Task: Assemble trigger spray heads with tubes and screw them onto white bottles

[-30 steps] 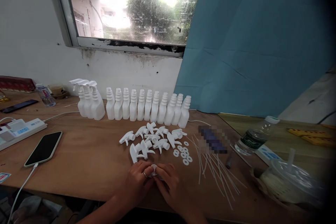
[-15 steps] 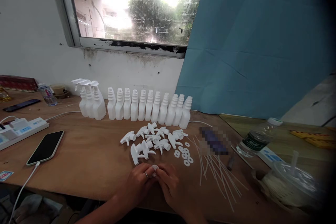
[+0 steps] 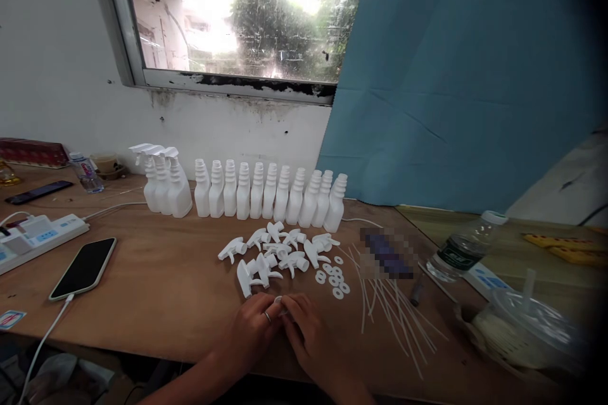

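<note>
A person's left hand [image 3: 254, 323] and right hand [image 3: 306, 332] grip a small white piece [image 3: 278, 299] at bottom center of the frame, below white trigger heads [image 3: 292, 261] and rings [image 3: 335, 281] on a brown tabletop [image 3: 166, 291]; white bottles [image 3: 257, 196] line the center, a phone [image 3: 83, 269] lies at lower left.

Left hand [image 3: 254, 323] and right hand [image 3: 306, 329] meet, fingers [image 3: 295, 307] curled inward, forearms [image 3: 199, 376] converging.
</note>
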Demonstrator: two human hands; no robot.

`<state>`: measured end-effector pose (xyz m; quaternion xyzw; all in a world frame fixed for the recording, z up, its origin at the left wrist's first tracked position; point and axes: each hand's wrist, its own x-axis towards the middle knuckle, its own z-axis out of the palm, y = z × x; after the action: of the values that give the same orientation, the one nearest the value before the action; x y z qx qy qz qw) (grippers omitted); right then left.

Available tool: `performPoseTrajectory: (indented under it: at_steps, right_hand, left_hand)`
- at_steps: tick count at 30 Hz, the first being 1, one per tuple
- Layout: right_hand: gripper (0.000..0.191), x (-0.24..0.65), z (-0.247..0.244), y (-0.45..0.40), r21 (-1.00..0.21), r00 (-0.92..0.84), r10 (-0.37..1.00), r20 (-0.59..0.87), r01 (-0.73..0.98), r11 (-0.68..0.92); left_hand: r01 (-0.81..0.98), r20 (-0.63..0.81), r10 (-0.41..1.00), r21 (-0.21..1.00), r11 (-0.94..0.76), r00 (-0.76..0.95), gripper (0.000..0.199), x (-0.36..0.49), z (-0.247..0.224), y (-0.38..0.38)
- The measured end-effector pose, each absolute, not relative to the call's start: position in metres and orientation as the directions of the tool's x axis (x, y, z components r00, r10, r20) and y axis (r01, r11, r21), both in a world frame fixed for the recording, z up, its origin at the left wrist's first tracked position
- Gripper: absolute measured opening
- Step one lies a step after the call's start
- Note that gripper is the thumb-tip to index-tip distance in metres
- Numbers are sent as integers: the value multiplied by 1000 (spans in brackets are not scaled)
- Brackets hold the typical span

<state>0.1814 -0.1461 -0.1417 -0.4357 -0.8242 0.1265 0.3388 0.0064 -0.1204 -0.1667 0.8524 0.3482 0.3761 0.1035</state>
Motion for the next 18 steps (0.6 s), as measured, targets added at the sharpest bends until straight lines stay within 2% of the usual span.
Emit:
performPoseTrajectory:
  at_steps: [3, 5, 9, 11, 15, 18]
  right_hand:
    - [34, 184, -145, -147, -491, -368, 800, 475, 643, 587]
    - [36, 186, -147, -149, -456, -353, 786, 508, 664, 593]
    - [35, 194, -147, -151, -392, -346, 756, 556, 693, 605]
    - [36, 202, -143, -150, -400, -268, 739, 617, 702, 589]
    - [26, 236, -133, -141, -413, -35, 691, 722, 780, 471]
    - [20, 273, -132, -133, -311, 42, 680, 732, 909, 278]
  left_hand:
    - [506, 547, 722, 519, -689, 424, 23, 7, -162, -122]
    - [508, 536, 730, 527, -682, 425, 30, 7, -161, -122]
    - [543, 528, 697, 443, -713, 485, 31, 9, -163, -123]
    - [566, 519, 694, 410, -715, 500, 29, 10, -164, -123]
    - [611, 484, 699, 356, -707, 527, 24, 10, -162, -123]
    - [614, 470, 699, 348, -708, 539, 20, 10, -157, -124]
